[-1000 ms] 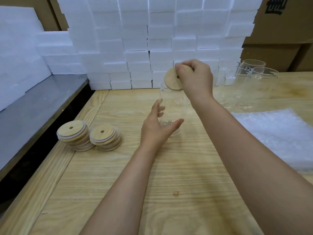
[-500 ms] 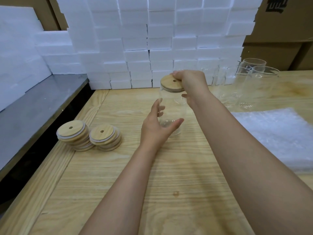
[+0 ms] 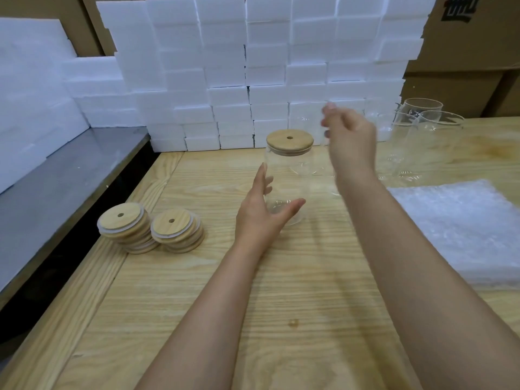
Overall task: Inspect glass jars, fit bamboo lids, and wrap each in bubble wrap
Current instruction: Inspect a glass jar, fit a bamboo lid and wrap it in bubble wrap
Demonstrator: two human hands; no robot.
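Note:
A clear glass jar (image 3: 289, 178) stands upright on the wooden table (image 3: 281, 305), with a round bamboo lid (image 3: 289, 142) sitting flat on its mouth. My left hand (image 3: 259, 218) cups the jar's lower part, thumb in front and fingers on its left side. To the right of the lid and slightly above it hovers my right hand (image 3: 349, 136). It is blurred, its fingers are loosely curled, and it holds nothing. Two stacks of spare bamboo lids (image 3: 123, 220) (image 3: 176, 223) lie at the left. A pile of bubble wrap (image 3: 461, 229) lies at the right.
Several empty glass jars (image 3: 422, 130) stand at the back right. A wall of white foam blocks (image 3: 253, 66) lines the back of the table, with cardboard boxes (image 3: 464, 52) behind. A grey metal surface (image 3: 56, 192) runs along the left edge.
My right hand pressed the bamboo lid down onto the jar, then let go and lifted away to the right. My left hand has stayed at the jar's base.

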